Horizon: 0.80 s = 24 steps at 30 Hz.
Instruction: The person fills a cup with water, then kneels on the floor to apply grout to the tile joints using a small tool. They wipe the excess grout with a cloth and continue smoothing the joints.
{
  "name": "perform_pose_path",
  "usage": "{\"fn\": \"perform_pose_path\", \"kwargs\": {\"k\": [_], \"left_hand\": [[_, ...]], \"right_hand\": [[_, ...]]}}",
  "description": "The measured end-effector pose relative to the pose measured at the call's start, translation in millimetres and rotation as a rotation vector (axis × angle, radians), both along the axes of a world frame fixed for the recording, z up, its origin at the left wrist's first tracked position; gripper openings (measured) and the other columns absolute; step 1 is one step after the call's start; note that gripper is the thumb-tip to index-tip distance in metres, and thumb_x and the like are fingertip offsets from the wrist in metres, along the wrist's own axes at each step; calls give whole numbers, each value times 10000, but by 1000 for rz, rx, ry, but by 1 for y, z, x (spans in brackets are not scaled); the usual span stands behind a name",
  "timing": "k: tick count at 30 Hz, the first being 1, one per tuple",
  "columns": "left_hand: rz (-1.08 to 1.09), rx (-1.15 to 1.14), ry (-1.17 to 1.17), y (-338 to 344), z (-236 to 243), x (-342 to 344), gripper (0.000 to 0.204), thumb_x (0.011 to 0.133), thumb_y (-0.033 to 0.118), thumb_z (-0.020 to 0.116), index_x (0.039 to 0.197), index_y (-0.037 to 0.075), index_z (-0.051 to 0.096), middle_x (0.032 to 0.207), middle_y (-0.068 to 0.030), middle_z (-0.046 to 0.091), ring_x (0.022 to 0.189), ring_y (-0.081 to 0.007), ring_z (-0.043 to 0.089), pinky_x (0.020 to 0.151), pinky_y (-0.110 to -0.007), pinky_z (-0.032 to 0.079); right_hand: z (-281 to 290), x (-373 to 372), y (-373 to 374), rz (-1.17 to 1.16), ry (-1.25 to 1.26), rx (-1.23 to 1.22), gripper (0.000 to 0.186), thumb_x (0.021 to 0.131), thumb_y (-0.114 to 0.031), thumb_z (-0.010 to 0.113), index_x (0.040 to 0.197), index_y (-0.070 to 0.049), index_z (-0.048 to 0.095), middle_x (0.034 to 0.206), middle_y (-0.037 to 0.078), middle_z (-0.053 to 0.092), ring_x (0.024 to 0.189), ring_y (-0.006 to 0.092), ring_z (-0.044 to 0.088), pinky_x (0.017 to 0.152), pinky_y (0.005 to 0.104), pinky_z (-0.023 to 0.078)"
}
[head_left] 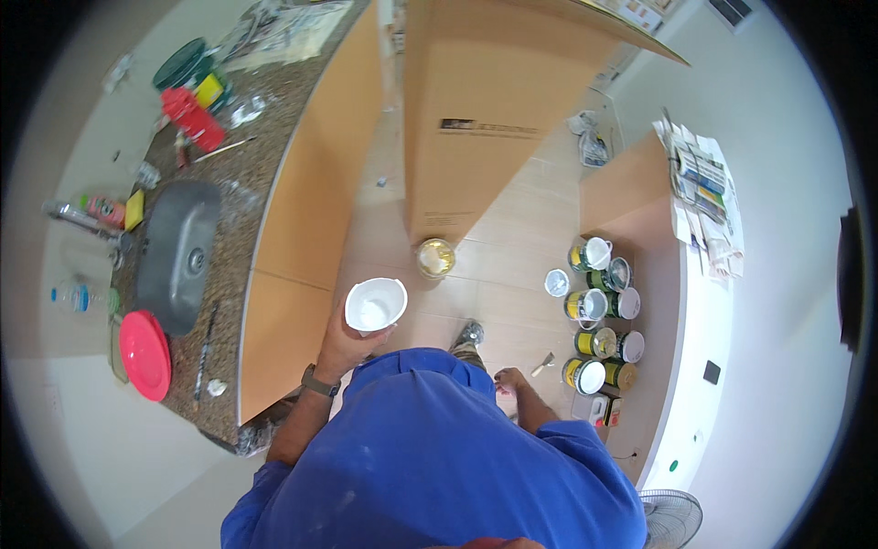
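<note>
cardboard [485, 101] standing ahead | sink [178, 215] left | pails [577, 306] right | white tub [376, 303] held

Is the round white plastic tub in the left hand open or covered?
Open: no lid covers the tub, and its inside shows.

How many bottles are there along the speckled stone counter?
3 clearly: a bright red bottle beyond the grey metal sink, a pinkish green-capped bottle beside the yellow sponge, a clear blue-banded bottle by the white wall. Others may be hidden.
</note>
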<state>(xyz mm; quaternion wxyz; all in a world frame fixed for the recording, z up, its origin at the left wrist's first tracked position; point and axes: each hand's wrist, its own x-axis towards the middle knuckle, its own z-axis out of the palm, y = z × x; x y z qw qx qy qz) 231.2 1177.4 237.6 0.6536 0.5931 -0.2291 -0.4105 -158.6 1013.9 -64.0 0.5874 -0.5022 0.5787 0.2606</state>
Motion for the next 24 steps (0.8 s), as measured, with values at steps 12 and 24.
{"fn": "perform_pose_path", "kwargs": {"k": [12, 24], "left_hand": [[-245, -75, -194, -285, -5, -149, 658, 696, 48, 782, 1251, 8, 431, 1158, -79, 556, 1096, -165, 534, 948, -314, 436], [-274, -108, -209, -503, -36, -168, 625, 695, 94, 781, 1220, 11, 452, 1116, -79, 577, 1042, -160, 556, 894, -309, 454]], "right_hand": [[-4, -174, -205, -505, -178, -37, 167, 871, -204, 488, 859, -69, 586, 685, 48, 595, 598, 163, 578, 526, 329, 477], [-19, -207, -312, -631, -275, -296, 194, 783, -168, 507, 644, -60, 588, 573, 72, 553, 497, 160, 544, 411, 299, 421]]}}
